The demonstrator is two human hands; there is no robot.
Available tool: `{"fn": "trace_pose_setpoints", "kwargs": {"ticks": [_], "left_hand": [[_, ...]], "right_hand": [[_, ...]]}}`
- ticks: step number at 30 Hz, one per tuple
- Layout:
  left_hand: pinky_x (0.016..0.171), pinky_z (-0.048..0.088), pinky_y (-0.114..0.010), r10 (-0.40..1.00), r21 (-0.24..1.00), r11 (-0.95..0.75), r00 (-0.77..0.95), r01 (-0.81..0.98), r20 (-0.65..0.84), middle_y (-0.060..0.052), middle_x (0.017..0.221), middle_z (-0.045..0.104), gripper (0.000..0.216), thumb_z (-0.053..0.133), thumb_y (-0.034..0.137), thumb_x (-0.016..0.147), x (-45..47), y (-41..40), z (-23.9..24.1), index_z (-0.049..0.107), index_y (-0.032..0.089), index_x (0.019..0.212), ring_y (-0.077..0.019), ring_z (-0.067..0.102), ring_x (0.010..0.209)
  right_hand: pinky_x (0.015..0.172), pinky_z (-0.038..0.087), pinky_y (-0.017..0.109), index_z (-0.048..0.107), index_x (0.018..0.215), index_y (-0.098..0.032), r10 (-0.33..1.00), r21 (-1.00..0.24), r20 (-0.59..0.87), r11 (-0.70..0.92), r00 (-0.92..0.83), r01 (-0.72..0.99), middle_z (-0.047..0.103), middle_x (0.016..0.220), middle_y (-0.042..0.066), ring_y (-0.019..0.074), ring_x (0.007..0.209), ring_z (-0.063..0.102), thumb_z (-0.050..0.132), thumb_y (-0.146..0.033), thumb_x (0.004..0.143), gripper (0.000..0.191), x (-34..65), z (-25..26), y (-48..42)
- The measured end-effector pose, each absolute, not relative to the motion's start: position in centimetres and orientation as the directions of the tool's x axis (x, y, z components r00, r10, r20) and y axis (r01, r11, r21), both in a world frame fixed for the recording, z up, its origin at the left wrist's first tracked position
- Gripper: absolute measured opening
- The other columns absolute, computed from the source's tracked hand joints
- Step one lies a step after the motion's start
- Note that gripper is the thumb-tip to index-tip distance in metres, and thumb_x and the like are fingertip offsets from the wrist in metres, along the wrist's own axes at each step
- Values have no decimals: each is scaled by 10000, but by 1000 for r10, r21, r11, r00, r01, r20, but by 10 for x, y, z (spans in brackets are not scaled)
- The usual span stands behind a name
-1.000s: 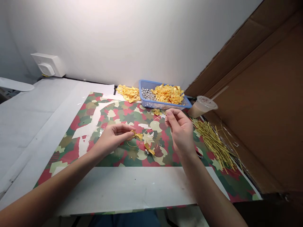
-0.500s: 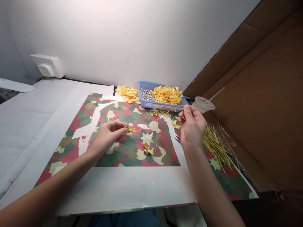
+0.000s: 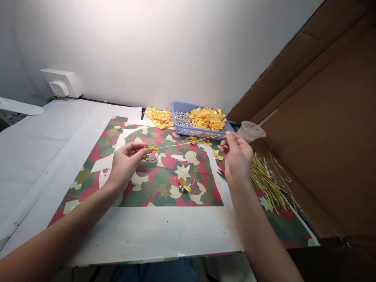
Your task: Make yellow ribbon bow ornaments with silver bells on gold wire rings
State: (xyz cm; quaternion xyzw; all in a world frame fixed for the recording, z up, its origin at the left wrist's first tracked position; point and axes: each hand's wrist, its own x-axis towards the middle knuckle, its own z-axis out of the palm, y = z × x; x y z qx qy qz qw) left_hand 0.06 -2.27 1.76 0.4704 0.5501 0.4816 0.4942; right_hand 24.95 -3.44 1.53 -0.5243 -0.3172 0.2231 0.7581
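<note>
Gold thread (image 3: 188,142) hangs taut: left hand (image 3: 125,164) pinches bow (image 3: 152,149), right hand (image 3: 237,158) pinches thread.

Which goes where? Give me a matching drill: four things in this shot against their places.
Things
1. yellow bow
2. gold thread
3. blue basket
4. plastic cup

Places
A. at the back by the wall, holding silver beads
B. pinched in the grip of the left hand
C. beside the cardboard, just past the right hand
D. stretched between both hands over the patterned paper

Pairs: 1-B, 2-D, 3-A, 4-C
</note>
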Motion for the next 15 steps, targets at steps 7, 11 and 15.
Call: {"fn": "trace_pose_setpoints", "kwargs": {"ticks": [7,11,15], "left_hand": [[725,538,-274,994,1000,30,-109,-5,-31,-43,833,709,241,760,349,668,1,-23,19,685,175,817,-187,672,805],[759,538,-280,994,1000,14,-110,-23,-16,-40,855,704,239,757,343,682,1,-22,19,679,176,834,-183,670,818],[749,540,-278,995,999,37,-89,-14,-38,-35,845,706,236,755,350,680,1,-22,19,678,176,820,-179,672,801]], "right_hand": [[475,345,213,594,703,-168,680,-946,242,324,692,12,501,548,-77,63,492,436,780,-494,571,399,251,14,-33],[469,341,209,592,690,-164,667,-945,245,327,703,19,492,533,-79,60,483,426,781,-503,574,405,252,14,-33],[463,343,201,574,689,-170,630,-933,261,358,731,25,492,541,-80,58,483,427,790,-505,567,418,254,15,-34]]}}
